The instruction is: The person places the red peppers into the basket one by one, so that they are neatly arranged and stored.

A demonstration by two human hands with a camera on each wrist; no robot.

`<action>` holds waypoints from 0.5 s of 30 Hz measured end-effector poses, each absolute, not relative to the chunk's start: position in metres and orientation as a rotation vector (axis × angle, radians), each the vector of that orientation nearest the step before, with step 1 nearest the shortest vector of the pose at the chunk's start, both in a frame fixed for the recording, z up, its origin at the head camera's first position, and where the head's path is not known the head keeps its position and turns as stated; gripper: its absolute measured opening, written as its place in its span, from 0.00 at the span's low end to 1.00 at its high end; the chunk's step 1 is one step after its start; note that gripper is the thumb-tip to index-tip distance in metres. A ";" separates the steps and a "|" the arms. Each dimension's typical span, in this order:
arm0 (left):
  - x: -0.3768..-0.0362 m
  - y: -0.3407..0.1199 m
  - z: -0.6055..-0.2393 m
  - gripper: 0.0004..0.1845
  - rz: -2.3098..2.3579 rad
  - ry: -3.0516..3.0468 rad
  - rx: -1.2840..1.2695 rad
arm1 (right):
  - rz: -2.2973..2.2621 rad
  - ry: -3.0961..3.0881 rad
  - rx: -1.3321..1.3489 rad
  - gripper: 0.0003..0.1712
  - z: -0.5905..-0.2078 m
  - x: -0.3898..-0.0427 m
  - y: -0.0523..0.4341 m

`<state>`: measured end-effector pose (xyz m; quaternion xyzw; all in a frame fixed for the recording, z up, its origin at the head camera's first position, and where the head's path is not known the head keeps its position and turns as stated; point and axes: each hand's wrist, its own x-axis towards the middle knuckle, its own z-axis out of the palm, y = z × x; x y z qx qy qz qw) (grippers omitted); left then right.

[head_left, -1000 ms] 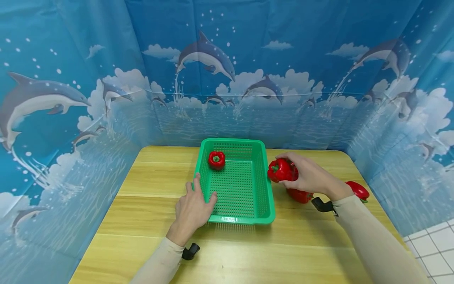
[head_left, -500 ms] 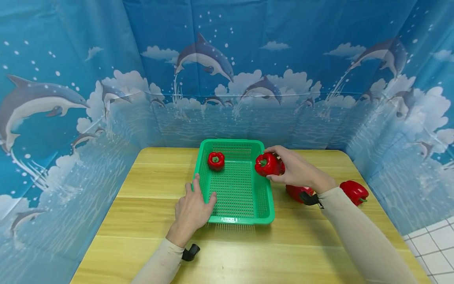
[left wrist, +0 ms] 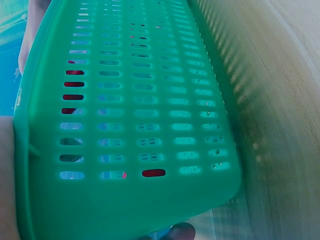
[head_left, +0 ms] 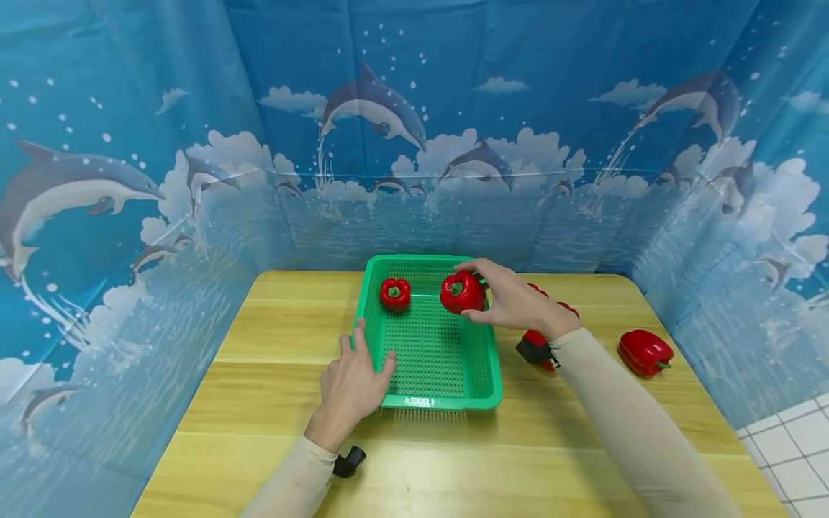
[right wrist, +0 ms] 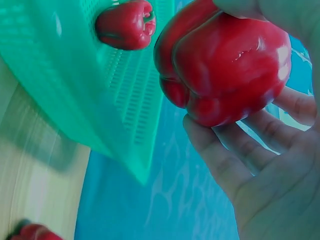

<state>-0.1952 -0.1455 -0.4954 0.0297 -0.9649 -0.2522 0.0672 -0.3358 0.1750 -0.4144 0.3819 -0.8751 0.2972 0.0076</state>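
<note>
From here I have the table [head_left: 278, 403], the green basket [head_left: 447, 403] on it, and the left hand [head_left: 355, 381] at the basket's left side, fingers spread and fairly straight; light, steady pressure should do. The right hand [head_left: 514, 298] grasps a red pepper [head_left: 461, 293] over the basket's right side. I'd lower it gently, apart from the pepper inside [head_left: 395, 295], loosening only once it rests.

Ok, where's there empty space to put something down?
On the table: left of the basket, and in front of it between the sleeves. The basket's near right floor is bare too. Right of the basket it's crowded: peppers and the right sleeve.
</note>
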 end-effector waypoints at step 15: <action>-0.195 -0.145 -0.496 0.54 -0.749 -2.911 0.089 | 0.947 -2.828 1.175 0.48 -0.420 -0.352 0.134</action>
